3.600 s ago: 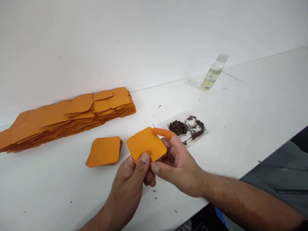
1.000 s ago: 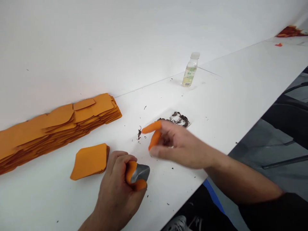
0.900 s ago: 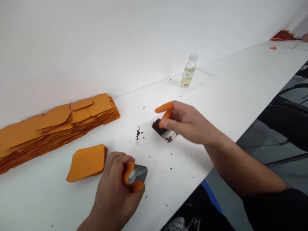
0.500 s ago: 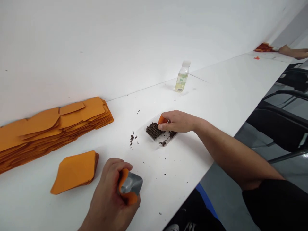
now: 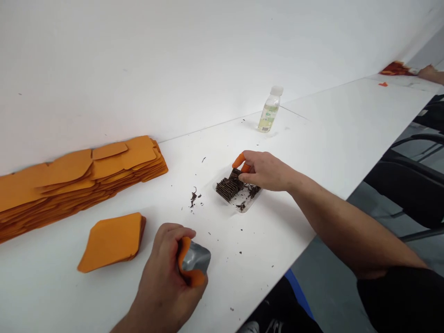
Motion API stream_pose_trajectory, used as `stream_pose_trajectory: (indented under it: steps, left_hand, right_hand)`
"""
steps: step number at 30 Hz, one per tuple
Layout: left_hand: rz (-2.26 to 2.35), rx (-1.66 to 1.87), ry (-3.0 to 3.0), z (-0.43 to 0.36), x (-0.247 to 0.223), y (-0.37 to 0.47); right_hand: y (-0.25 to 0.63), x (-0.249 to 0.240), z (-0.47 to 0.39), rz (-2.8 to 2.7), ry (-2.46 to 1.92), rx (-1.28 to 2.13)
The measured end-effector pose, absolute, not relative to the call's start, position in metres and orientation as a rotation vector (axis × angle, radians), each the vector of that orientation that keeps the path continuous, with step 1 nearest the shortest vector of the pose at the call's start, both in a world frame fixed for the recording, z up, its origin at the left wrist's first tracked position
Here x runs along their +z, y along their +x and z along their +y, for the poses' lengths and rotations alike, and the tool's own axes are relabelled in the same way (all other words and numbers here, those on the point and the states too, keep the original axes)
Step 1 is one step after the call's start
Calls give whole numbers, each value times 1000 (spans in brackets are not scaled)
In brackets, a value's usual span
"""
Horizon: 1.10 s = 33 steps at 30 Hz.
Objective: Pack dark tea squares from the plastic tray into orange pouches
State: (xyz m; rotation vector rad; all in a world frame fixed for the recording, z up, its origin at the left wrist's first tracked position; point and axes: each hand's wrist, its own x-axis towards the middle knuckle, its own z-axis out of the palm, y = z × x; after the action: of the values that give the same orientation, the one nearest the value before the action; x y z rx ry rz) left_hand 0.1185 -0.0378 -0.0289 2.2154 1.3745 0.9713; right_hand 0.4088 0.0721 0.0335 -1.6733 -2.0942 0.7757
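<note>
My left hand (image 5: 166, 273) is wrapped round an orange pouch (image 5: 196, 276), squeezed so that its mouth gapes and its silvery lining shows. Over a small clear plastic tray (image 5: 243, 209) is my right hand (image 5: 265, 171), with orange covers on two fingers. Its thumb and fingers pinch a dark brown flat piece (image 5: 235, 174), partly hidden by the fingers. Thin dark brown slabs (image 5: 228, 187) stand in a tight row at the tray's left side, with crumbs on its bottom. Left of my left hand lies a short stack of flat orange pouches (image 5: 113, 240).
A long pile of orange pouches (image 5: 69, 180) lies along the wall. A capped bottle of pale yellow liquid (image 5: 268, 113) stands behind the tray. Dark crumbs (image 5: 193, 198) dot the white table. Black chairs (image 5: 412, 185) line the right edge. Another person's hand (image 5: 430, 73) is at far right.
My right hand has lifted slightly and its fingers have shifted, so a dark flat piece now shows at them. My left hand still holds the pouch. The view has shifted a little.
</note>
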Motion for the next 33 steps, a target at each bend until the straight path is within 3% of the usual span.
stream_pose_trajectory:
  steps: [9,15,21,26,33]
  left_hand:
    - [1367,1099,2199,-39,-28,116]
    - [1480,1161,2195,-38,-27,117]
    - [1488,1191,2166,-39,-27,119]
    - [1497,1175,2194,-40,-29,119]
    - [1613,1126,2107,-42,-29,121]
  right_hand:
    - [386,51,28,-1780,-1516,319]
    - [333,48,-38,-1397,-989,803]
    - [309,20,-53,-1589,-990,715]
    - [314,35,-49,-1828,-1122,389]
    - [312,39,-50,-1976,-1152,256]
